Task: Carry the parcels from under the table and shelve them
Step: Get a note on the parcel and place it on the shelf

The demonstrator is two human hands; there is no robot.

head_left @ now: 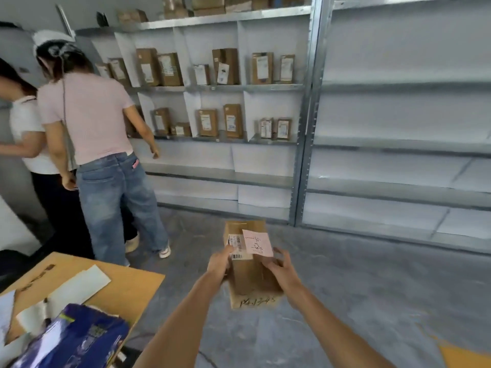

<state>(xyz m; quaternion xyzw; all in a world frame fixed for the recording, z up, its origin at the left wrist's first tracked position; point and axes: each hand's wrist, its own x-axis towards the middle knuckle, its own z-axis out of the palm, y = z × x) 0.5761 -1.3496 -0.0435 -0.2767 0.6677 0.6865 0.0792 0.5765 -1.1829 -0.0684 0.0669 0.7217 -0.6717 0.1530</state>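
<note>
I hold a brown cardboard parcel (248, 274) in front of me above the grey floor. It carries a barcode label and a pink slip (257, 242) on top, and handwriting on its near face. My left hand (220, 262) grips its left side by the label. My right hand (283, 272) grips its right side, fingers near the pink slip. Ahead stands a metal shelf unit (220, 87) with several upright brown parcels in divided bays.
Two people (90, 123) stand at the left end of the shelves. A wooden table (132, 282) at lower left bears papers and a blue bag (77, 338). A second shelf unit (398, 144) on the right shows bare white-backed shelves.
</note>
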